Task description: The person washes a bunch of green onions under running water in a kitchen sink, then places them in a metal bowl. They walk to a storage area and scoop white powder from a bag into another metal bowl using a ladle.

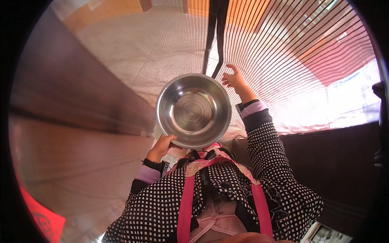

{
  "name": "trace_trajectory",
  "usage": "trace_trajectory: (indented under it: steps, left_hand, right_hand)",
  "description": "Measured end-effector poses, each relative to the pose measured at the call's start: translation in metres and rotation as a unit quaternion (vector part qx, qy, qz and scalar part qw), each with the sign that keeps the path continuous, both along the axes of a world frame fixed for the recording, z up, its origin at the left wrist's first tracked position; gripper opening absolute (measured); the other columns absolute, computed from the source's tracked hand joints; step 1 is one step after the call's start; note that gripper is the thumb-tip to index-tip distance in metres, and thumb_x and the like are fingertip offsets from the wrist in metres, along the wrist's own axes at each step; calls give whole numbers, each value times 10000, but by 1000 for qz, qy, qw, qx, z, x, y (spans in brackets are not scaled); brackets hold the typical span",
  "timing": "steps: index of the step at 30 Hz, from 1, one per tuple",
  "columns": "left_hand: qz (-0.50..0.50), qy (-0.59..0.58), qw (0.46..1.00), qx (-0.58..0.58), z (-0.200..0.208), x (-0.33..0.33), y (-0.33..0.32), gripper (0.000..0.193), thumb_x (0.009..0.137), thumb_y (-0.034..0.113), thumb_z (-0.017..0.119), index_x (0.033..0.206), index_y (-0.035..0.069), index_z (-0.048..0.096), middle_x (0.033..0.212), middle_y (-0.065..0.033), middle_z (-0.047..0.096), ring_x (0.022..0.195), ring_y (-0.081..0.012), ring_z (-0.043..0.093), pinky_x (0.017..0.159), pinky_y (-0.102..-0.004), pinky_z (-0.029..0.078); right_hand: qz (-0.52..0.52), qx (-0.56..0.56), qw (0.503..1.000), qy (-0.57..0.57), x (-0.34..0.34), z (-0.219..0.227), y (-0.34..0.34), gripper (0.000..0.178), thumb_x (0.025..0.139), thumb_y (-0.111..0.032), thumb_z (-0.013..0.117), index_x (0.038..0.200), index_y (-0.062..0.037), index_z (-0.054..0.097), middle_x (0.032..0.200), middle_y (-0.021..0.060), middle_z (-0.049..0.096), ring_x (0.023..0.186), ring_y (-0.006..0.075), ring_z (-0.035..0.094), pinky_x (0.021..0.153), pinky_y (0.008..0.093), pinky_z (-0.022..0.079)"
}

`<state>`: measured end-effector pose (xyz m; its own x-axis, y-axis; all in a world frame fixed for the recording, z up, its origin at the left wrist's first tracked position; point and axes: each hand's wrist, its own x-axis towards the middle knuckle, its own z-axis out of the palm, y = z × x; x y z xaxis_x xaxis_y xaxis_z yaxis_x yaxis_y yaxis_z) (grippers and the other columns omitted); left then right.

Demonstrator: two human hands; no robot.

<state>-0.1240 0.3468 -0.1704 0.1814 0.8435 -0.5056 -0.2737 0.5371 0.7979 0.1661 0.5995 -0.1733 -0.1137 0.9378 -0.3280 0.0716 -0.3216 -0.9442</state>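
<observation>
A shiny steel basin (192, 111) is held in front of my body, its hollow facing up with nothing in it. My left hand (162, 148) grips its near left rim, thumb over the edge and the other fingers hidden beneath. Beyond the basin hangs a striped see-through mesh curtain (259, 56) with dark edge strips (220, 36) that part slightly near the bottom. My right hand (236, 82) is stretched out beside these strips, fingers apart and holding nothing. Whether it touches the mesh I cannot tell.
A brown door frame or panel (81, 73) runs close along my left. To the right stands a dark brown panel (332, 170). Pale floor (158, 36) shows through the mesh, with bright light at the right. A red sheet (42, 216) is at the lower left.
</observation>
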Motion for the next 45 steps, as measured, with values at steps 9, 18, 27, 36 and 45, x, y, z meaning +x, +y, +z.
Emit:
trace_trajectory:
  steps: [9, 18, 27, 36, 45]
  left_hand:
    - [-49, -28, 997, -52, -30, 106, 65, 324, 795, 117, 437, 1063, -56, 491, 941, -158, 597, 748, -276, 623, 577, -343, 546]
    - [107, -119, 987, -1, -55, 112, 82, 395, 801, 179, 425, 1057, -117, 476, 929, -252, 604, 814, -323, 624, 695, -370, 522]
    - [387, -49, 916, 90, -5, -139, -53, 347, 832, 174, 416, 1066, -74, 482, 963, -209, 602, 852, -280, 618, 721, -336, 492]
    - [422, -42, 900, 106, 19, -258, -172, 329, 865, 152, 417, 1094, -80, 458, 957, -185, 590, 855, -266, 598, 771, -343, 483]
    - [414, -117, 898, 88, 67, -179, -158, 335, 823, 17, 412, 1140, -87, 374, 1182, -185, 426, 1033, -296, 490, 864, -421, 453]
  right_hand:
    - [-313, 133, 940, -4, 174, -23, -31, 496, 823, -102, 550, 1234, -92, 272, 736, 116, 629, 477, 119, 533, 407, 222, 387]
    - [-564, 281, 718, -295, 293, -56, -140, 383, 810, -44, 534, 1150, 45, 382, 1113, 167, 484, 965, 221, 503, 833, 333, 428]
    - [-493, 87, 838, -215, 170, -125, -232, 455, 778, -69, 603, 1151, 22, 358, 1108, 191, 446, 982, 258, 470, 839, 350, 407]
    - [-455, 13, 863, -219, 86, -153, -343, 467, 752, -110, 583, 1149, -8, 359, 1033, 127, 471, 737, 186, 496, 542, 310, 439]
    - [-463, -66, 880, -81, 113, -54, -359, 449, 781, -96, 539, 1177, -37, 335, 1109, 134, 446, 925, 232, 494, 688, 379, 490]
